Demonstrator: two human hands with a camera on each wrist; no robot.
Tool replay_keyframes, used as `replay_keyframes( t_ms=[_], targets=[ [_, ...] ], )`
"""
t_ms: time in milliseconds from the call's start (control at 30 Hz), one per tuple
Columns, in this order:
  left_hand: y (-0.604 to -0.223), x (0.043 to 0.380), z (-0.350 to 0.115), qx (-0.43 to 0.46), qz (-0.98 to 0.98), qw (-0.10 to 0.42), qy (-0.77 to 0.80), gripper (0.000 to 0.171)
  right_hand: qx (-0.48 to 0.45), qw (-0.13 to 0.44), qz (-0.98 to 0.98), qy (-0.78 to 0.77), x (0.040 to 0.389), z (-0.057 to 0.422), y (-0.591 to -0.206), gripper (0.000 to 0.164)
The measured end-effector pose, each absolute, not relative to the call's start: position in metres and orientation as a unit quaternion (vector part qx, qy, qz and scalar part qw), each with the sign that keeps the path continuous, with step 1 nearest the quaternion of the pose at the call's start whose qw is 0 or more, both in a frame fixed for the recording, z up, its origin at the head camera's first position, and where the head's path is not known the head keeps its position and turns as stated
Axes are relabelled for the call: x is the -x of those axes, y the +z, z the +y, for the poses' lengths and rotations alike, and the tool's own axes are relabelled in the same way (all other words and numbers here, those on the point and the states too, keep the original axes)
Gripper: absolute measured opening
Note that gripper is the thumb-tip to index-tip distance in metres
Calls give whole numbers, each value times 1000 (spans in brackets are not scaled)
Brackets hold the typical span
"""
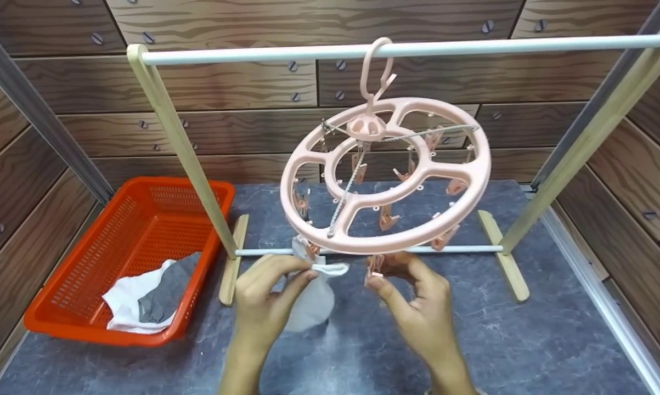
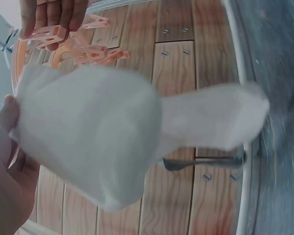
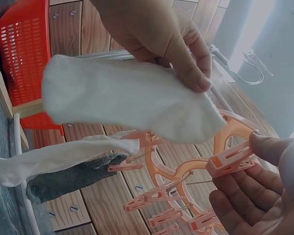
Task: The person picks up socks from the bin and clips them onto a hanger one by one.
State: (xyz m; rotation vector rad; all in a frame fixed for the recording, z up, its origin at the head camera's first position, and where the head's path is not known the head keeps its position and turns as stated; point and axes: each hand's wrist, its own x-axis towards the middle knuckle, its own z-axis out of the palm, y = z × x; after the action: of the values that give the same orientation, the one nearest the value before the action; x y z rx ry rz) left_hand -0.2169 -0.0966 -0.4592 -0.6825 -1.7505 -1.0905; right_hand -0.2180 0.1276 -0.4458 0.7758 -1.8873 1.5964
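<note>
My left hand pinches a white sock near its cuff, and the sock hangs below the front of the round pink clip hanger. Between the thumb and fingers of my right hand is a pink clothespin that hangs from the hanger's rim. In the head view the sock's cuff lies a short way left of that clothespin, apart from it. Another white sock and a dark grey sock hang from the hanger's clips behind, seen in the right wrist view.
The hanger hooks over the white rail of a wooden-legged rack. Several other clothespins dangle around its rings. On the left stands an orange basket with a white cloth and a grey cloth inside. Wood-patterned walls enclose the grey tabletop.
</note>
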Motion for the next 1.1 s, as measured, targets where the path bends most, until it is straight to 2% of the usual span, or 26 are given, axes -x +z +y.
replay_keyframes(
  t_ms=[400,833,1100],
  targets=[
    [-465,216,-74,262,-724,445,-457,19,-320,261,-684,602,220,126,-446,30],
    [-466,212,-70,263,-759,420,-422,13,-326,274,-623,657,217,125,-447,21],
    [-465,213,-66,278,-760,410,-421,11,-315,289,-609,668,218,125,-448,22]
  ],
)
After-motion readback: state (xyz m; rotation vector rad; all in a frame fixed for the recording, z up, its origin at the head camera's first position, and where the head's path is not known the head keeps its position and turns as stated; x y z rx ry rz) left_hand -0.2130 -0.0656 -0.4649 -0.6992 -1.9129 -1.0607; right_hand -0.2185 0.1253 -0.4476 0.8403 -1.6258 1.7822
